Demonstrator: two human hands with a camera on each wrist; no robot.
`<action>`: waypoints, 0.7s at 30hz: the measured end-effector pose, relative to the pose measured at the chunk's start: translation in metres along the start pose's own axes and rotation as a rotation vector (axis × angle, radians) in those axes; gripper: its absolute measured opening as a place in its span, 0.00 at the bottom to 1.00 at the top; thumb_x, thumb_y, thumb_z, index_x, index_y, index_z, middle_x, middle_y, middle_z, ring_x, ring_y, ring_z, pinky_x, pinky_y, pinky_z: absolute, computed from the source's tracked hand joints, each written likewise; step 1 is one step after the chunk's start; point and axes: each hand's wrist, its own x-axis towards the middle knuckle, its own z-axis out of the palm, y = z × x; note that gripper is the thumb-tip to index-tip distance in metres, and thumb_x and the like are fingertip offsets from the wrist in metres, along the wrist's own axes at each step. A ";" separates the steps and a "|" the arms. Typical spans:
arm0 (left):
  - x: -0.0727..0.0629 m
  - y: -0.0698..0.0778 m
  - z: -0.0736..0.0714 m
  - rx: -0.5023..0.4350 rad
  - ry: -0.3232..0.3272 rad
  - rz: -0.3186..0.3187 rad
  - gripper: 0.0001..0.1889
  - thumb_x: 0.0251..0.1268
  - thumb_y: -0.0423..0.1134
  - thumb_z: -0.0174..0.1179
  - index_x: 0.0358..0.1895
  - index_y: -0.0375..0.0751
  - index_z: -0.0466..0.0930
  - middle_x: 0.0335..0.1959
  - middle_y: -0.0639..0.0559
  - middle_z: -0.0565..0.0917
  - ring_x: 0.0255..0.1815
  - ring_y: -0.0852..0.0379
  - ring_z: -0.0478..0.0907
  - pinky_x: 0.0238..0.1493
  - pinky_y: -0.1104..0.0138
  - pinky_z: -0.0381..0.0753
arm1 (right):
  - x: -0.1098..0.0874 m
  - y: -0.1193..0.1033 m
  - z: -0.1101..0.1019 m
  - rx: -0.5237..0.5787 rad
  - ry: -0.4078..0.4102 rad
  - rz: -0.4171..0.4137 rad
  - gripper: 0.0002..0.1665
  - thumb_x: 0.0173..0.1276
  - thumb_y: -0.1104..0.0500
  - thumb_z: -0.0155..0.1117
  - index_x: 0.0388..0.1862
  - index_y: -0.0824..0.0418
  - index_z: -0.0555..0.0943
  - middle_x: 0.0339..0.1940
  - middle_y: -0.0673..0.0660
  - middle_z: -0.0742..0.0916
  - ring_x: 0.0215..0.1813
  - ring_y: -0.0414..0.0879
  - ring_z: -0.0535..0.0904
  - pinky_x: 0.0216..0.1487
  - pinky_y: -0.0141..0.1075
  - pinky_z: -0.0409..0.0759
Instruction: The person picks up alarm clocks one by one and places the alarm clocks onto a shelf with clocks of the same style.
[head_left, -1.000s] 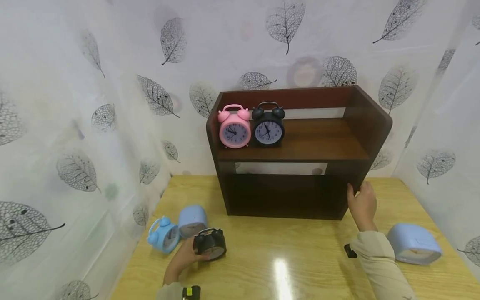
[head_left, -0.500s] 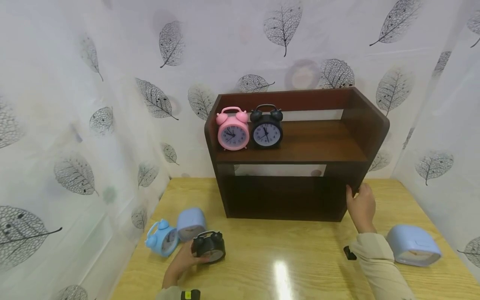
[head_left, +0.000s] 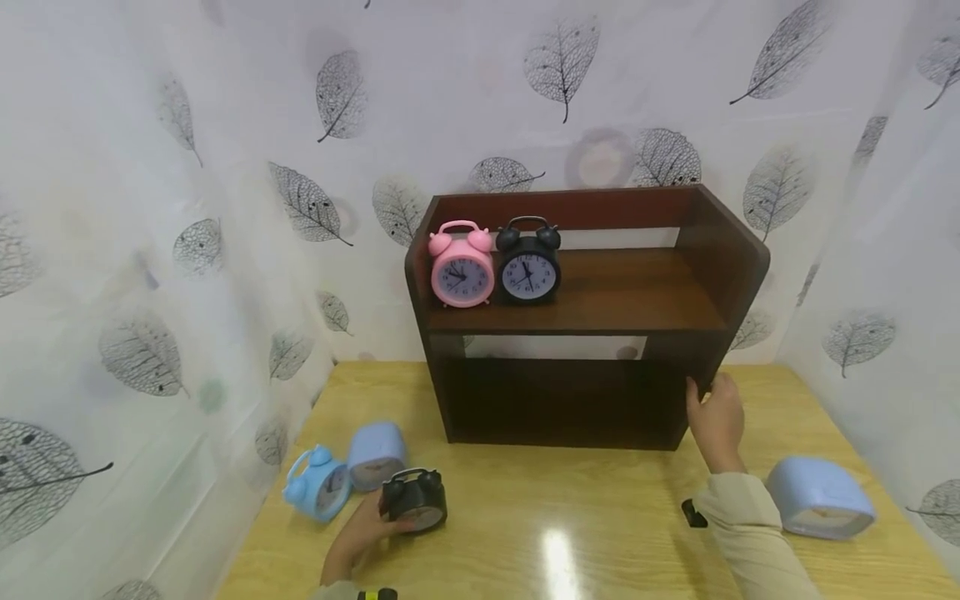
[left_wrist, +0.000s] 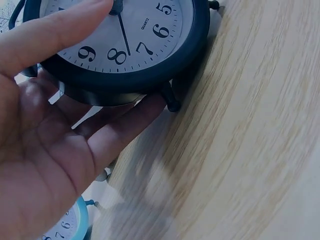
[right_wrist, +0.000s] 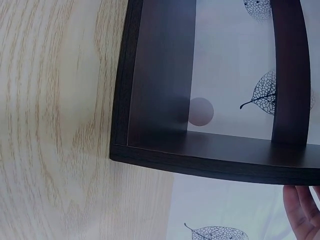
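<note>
My left hand [head_left: 363,527] grips a black twin-bell alarm clock [head_left: 415,502] low over the table. In the left wrist view the thumb lies across the dial and the fingers are under the case, beside a small foot. My right hand [head_left: 717,421] holds the right side panel of a dark brown wooden shelf [head_left: 577,331], the thumb at its front edge and the fingers on the outer side. Fingertips [right_wrist: 295,200] show against that panel in the right wrist view. A pink alarm clock [head_left: 462,275] and another black alarm clock [head_left: 528,271] stand on the upper board's left.
A light blue twin-bell clock [head_left: 321,485] and a rounded blue clock [head_left: 377,454] stand left of the held clock. Another rounded blue clock [head_left: 819,497] is by the right forearm. Leaf-patterned sheeting [head_left: 480,100] surrounds the wooden table [head_left: 592,517].
The whole head view shifts slightly, with the scene sitting a little lower and to the left. Both hands keep their places on the clock and the shelf.
</note>
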 end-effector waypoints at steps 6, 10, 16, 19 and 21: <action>0.001 0.006 0.004 -0.001 0.014 0.008 0.34 0.47 0.36 0.71 0.60 0.32 0.69 0.55 0.40 0.79 0.52 0.63 0.75 0.59 0.59 0.65 | -0.003 0.000 0.000 -0.004 0.003 -0.010 0.13 0.64 0.63 0.58 0.34 0.76 0.73 0.32 0.72 0.77 0.35 0.68 0.74 0.37 0.58 0.68; 0.005 0.018 0.007 -0.008 0.013 0.013 0.33 0.49 0.37 0.70 0.61 0.35 0.69 0.56 0.41 0.79 0.57 0.54 0.74 0.62 0.54 0.64 | -0.003 0.000 0.000 -0.007 -0.001 -0.016 0.13 0.64 0.63 0.58 0.35 0.76 0.73 0.33 0.72 0.78 0.35 0.68 0.75 0.37 0.58 0.69; 0.014 0.056 0.013 0.013 -0.001 0.061 0.33 0.50 0.40 0.70 0.61 0.37 0.69 0.57 0.41 0.77 0.61 0.44 0.71 0.60 0.52 0.67 | -0.001 0.000 0.000 -0.015 0.007 -0.015 0.14 0.64 0.62 0.58 0.35 0.76 0.73 0.33 0.72 0.77 0.35 0.69 0.75 0.36 0.58 0.69; 0.018 0.077 0.018 0.009 -0.016 0.088 0.32 0.51 0.40 0.69 0.61 0.37 0.68 0.57 0.40 0.77 0.61 0.42 0.71 0.59 0.53 0.69 | -0.001 0.000 0.000 -0.015 0.009 -0.019 0.14 0.64 0.62 0.58 0.35 0.76 0.74 0.33 0.72 0.78 0.35 0.69 0.75 0.36 0.58 0.69; 0.021 0.090 0.022 0.007 -0.028 0.104 0.31 0.51 0.40 0.69 0.60 0.38 0.69 0.57 0.41 0.77 0.61 0.42 0.71 0.58 0.54 0.69 | -0.001 0.001 0.000 -0.016 0.005 -0.020 0.14 0.64 0.62 0.58 0.35 0.75 0.74 0.34 0.72 0.78 0.35 0.69 0.75 0.36 0.58 0.69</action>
